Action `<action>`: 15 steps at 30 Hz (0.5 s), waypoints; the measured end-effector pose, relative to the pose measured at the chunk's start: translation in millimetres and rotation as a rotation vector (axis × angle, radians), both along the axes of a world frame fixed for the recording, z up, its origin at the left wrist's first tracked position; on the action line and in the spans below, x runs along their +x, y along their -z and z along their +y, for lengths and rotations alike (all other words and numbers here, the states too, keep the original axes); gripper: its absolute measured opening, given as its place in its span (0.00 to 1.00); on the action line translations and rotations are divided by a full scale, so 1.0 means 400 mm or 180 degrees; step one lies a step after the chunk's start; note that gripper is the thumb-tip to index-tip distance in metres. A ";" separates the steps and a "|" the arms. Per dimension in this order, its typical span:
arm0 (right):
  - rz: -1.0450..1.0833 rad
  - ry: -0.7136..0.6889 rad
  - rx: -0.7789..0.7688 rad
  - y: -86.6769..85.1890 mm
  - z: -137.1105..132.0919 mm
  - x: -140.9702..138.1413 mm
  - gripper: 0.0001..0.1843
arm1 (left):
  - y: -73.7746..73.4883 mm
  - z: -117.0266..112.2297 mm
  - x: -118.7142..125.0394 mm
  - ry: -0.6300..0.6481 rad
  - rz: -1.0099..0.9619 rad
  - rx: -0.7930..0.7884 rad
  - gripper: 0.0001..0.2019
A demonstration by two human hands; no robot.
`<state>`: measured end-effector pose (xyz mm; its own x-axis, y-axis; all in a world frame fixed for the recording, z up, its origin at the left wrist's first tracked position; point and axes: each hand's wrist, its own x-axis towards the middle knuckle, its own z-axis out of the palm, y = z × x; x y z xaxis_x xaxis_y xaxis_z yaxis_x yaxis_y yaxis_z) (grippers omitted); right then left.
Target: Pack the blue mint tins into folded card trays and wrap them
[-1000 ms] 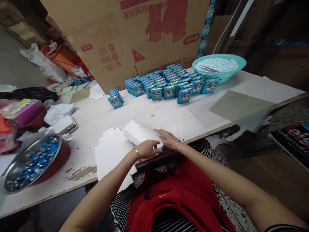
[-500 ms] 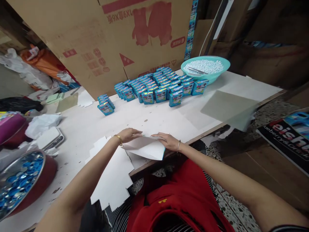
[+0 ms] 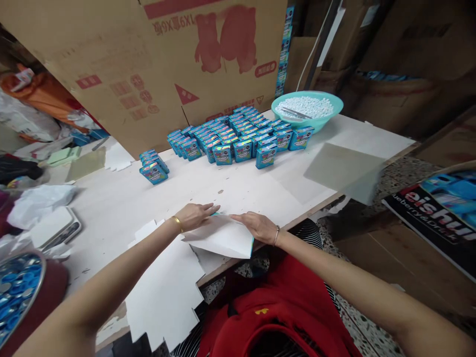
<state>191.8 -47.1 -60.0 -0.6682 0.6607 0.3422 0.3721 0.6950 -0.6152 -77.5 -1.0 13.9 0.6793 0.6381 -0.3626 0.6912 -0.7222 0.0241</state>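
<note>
My left hand (image 3: 196, 216), fingers straight, and right hand (image 3: 259, 226) seem to steady the card (image 3: 220, 239) from both sides. How closed either grip is, I can't tell.

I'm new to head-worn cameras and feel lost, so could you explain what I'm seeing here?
There is no machine: these are a person's two bare hands. Every picture comes from one camera on that person's head, looking forward and down.

The left hand and right hand are both at the far edge of a white sheet with some blue at its edges. How firmly each grips is hard to tell, since the fingers are partly hidden.

Beside it lie cut white sheets with notched edges. Farther back on the table stand small blue boxes and a turquoise bowl of small white pieces. At the picture's left edge is a reddish bowl of blue and silver pieces.
</note>
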 end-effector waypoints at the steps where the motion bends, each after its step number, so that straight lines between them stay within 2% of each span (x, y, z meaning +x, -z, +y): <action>1: -0.0030 -0.0057 0.0094 -0.002 0.000 0.000 0.29 | -0.001 -0.004 -0.009 0.0111 -0.0134 -0.0057 0.26; 3: -0.0109 -0.0167 0.0199 -0.007 0.001 0.001 0.32 | 0.002 -0.010 -0.023 0.0154 -0.0290 -0.0223 0.27; 5: -0.0202 -0.0294 0.0214 -0.010 0.003 0.001 0.34 | 0.007 -0.011 -0.032 -0.0004 -0.0330 -0.0455 0.27; 9: -0.0421 -0.0364 0.0089 -0.011 0.006 0.003 0.33 | 0.016 -0.006 -0.035 -0.0224 -0.0364 -0.0830 0.27; 12: -0.0722 -0.0337 0.0011 -0.019 0.001 0.007 0.30 | 0.022 -0.004 -0.027 -0.0218 -0.0470 -0.0675 0.26; 15: -0.1019 -0.0401 -0.0053 -0.037 -0.007 0.008 0.27 | 0.032 -0.001 -0.005 -0.0201 -0.0462 -0.0224 0.22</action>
